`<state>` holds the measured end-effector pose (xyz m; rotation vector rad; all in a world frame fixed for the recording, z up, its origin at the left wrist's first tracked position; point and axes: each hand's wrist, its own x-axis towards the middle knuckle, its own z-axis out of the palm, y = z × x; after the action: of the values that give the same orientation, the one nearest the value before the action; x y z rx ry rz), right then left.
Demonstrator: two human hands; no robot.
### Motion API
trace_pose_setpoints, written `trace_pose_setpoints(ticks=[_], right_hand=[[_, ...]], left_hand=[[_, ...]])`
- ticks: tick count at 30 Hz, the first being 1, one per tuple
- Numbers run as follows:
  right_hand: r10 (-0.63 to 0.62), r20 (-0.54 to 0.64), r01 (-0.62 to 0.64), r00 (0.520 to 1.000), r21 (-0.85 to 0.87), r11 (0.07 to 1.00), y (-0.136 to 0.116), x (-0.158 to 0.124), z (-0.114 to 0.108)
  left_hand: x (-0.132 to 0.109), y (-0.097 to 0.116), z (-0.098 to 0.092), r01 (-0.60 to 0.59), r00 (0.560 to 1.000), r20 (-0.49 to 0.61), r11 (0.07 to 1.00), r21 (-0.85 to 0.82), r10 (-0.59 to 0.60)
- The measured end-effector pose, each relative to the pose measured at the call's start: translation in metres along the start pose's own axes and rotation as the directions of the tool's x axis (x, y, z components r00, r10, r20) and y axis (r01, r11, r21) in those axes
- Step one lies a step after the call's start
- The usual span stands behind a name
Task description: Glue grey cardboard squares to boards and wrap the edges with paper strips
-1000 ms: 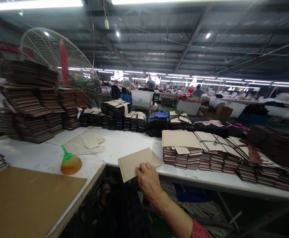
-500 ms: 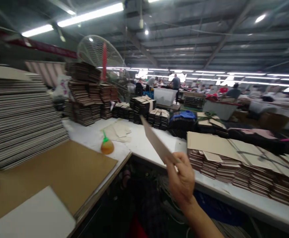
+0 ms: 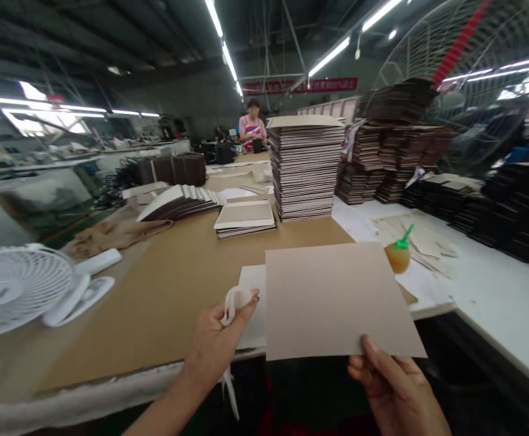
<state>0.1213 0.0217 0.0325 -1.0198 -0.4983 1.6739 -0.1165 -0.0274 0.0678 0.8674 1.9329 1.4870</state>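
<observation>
My right hand (image 3: 398, 381) pinches the lower edge of a flat beige cardboard sheet (image 3: 332, 303), thumb on top. The sheet is held tilted in front of me over the table's front edge. To its left, my left hand (image 3: 221, 333) is closed on a folded strip of white cloth (image 3: 237, 301), one end of which seems to hang below the hand. Partly hidden behind the sheet and my left hand, a white board (image 3: 253, 280) lies on the brown tabletop (image 3: 178, 284).
Beyond stand a tall stack of boards (image 3: 307, 169) and a low pile of trimmed panels (image 3: 245, 217). An orange bottle with a green nozzle (image 3: 399, 254) is at right, a white fan (image 3: 14, 290) at left. A person (image 3: 252, 130) sits at the far end.
My view has swung left from the side table to the brown table. The cardboard sheet, still in my right hand, now faces me broadside. My left hand with the cloth has come into view.
</observation>
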Motion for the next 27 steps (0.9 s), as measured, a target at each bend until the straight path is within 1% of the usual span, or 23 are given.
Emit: trace_pose_setpoints(ticks=[3, 5, 7, 9, 11, 13, 15, 17, 18, 19, 21, 23, 25, 27], right_hand=[[0.023, 0.034, -0.021, 0.999, -0.064, 0.998, 0.010, 0.001, 0.011], [0.037, 0.050, -0.031, 0.998, -0.101, 0.994, 0.015, 0.001, 0.014], [0.036, 0.074, -0.025, 0.997, -0.137, 0.990, 0.020, 0.001, 0.014], [0.011, 0.109, 0.009, 0.994, -0.185, 0.983, 0.022, 0.000, 0.012], [-0.075, 0.138, 0.101, 0.988, -0.193, 0.976, 0.021, 0.001, 0.007], [-0.208, 0.157, 0.232, 0.966, -0.157, 0.960, 0.014, 0.006, 0.001], [-0.320, 0.161, 0.342, 0.934, -0.133, 0.930, 0.002, 0.013, -0.004], [-0.365, 0.181, 0.400, 0.913, -0.226, 0.888, -0.010, 0.020, -0.006], [-0.380, 0.210, 0.430, 0.901, -0.314, 0.846, -0.016, 0.023, -0.006], [-0.390, 0.257, 0.465, 0.884, -0.416, 0.781, -0.021, 0.025, -0.004], [-0.418, 0.355, 0.548, 0.836, -0.581, 0.602, -0.028, 0.026, 0.002], [-0.445, 0.424, 0.606, 0.789, -0.654, 0.453, -0.032, 0.026, 0.008], [-0.451, 0.466, 0.634, 0.761, -0.683, 0.363, -0.031, 0.027, 0.009], [-0.442, 0.523, 0.666, 0.729, -0.690, 0.282, -0.025, 0.033, 0.001]], left_hand=[[0.003, -0.009, -0.007, 0.042, 0.999, 0.007, 0.999, 0.003, -0.042], [0.006, -0.017, -0.011, 0.094, 0.995, -0.032, 0.996, -0.013, -0.094], [0.007, -0.022, -0.013, 0.107, 0.992, -0.055, 0.993, -0.053, -0.110], [0.006, -0.022, -0.015, 0.125, 0.990, -0.039, 0.982, -0.140, -0.132], [0.005, -0.017, -0.019, 0.172, 0.985, 0.017, 0.951, -0.258, -0.173], [0.004, -0.012, -0.025, 0.231, 0.973, 0.078, 0.912, -0.340, -0.217], [0.004, -0.009, -0.032, 0.276, 0.961, 0.127, 0.890, -0.364, -0.246], [0.004, -0.010, -0.038, 0.310, 0.950, 0.166, 0.881, -0.358, -0.266], [0.004, -0.012, -0.040, 0.325, 0.944, 0.183, 0.879, -0.350, -0.276], [0.004, -0.014, -0.042, 0.342, 0.937, 0.199, 0.876, -0.340, -0.288], [0.004, -0.016, -0.043, 0.365, 0.927, 0.217, 0.873, -0.324, -0.307], [0.003, -0.015, -0.043, 0.375, 0.923, 0.222, 0.868, -0.325, -0.316], [0.001, -0.013, -0.042, 0.376, 0.923, 0.213, 0.863, -0.338, -0.319], [-0.001, -0.012, -0.040, 0.378, 0.924, 0.194, 0.858, -0.347, -0.329]])
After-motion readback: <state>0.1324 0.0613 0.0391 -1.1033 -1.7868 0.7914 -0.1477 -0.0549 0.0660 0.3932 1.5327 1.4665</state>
